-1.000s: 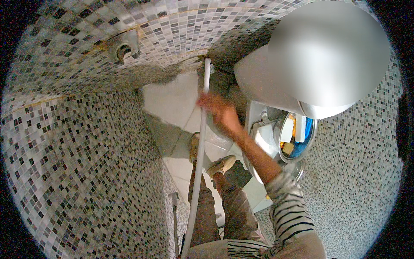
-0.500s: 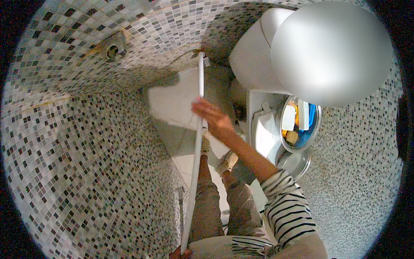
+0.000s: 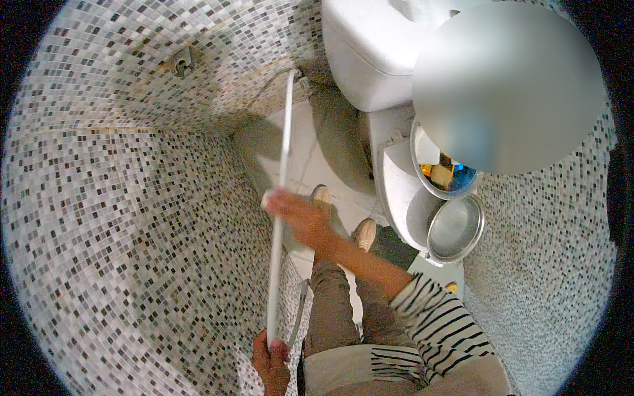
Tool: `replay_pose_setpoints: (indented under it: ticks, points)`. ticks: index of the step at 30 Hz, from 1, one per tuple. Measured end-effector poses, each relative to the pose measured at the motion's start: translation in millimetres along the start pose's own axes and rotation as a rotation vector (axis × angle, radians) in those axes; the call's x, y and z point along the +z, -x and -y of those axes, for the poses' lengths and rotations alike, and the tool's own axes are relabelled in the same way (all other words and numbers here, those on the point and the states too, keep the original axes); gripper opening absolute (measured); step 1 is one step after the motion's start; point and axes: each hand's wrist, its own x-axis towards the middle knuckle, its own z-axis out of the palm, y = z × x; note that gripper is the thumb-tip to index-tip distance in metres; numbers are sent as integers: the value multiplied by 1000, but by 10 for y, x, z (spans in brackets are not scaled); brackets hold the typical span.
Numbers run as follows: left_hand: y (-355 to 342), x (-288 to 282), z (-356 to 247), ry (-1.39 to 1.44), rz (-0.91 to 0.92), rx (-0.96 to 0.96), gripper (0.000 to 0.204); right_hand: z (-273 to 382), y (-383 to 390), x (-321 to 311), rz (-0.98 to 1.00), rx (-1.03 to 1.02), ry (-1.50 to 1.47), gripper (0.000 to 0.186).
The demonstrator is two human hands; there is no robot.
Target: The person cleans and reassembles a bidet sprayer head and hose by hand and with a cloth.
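- Left hand (image 3: 269, 364): fingers wrapped around the near end of a white pole (image 3: 276, 270)
- Right hand (image 3: 300, 218): laid across the pole's middle, fingers extended and blurred; whether it grips cannot be told
- White pole: runs from the left hand up toward the mosaic wall (image 3: 224, 39), left of the toilet (image 3: 370, 63)
- Right side: metal bowl (image 3: 415, 153) with assorted items; round clear-centred dish (image 3: 456, 228) just below it
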Motion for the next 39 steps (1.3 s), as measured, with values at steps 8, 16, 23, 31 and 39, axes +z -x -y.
replay_pose_setpoints:
  ticks: [8,16,23,31,39]
  points:
    - [75,181,-152,56,-52,168,21,1252,585,-219,94,-331,-258,42]
    - [25,243,-232,-545,-192,445,26,878,389,-437,-305,446,-433,30]
    - [-82,303,-354,-419,-274,474,21,364,1819,-1360,-933,1020,-1055,24]
    - [-313,403,-539,-414,-374,727,22,-136,3115,-1943,-1030,1018,-423,26]
    - [-356,389,-619,359,-56,261,34,-494,3231,-2051,-730,1041,409,23]
